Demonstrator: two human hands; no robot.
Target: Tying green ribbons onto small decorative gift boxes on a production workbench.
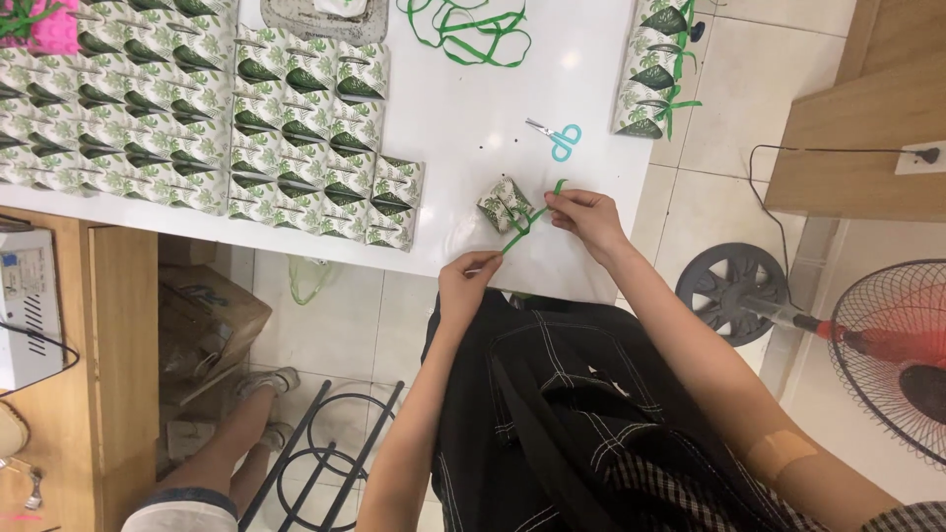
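White desk (473, 108) fills the top of the view, pale floor tiles below and to the right of it. Down at the near edge of the desk sits one small leaf-print box (504, 204), and a green ribbon (527, 219) crosses it. Right hand (583, 217) is just right of the box, its fingers pressed together on the upper ribbon end, pinching it at the box's corner. Left hand (467, 284) sits lower, at the desk's edge, thumb and forefinger pinching the other ribbon end, and the ribbon runs taut and slanted between the two hands. Box rests on the desk, touched by the ribbon; whether the right hand's fingers touch the box itself I cannot tell.

Above them, blue-handled scissors (558, 137) lie on the desk, well apart from the hands. Loose green ribbon (471, 30) curls at the far edge. Off to the left, a big block of the same leaf-print boxes (197, 118) lies in tight rows, and a short row of them with green ribbon (652, 69) lies at the right end of the desk. On the floor at right, a fan (892, 355) with a red hub. Lower left, another person's legs (222, 443) beside a black wire rack (325, 453).
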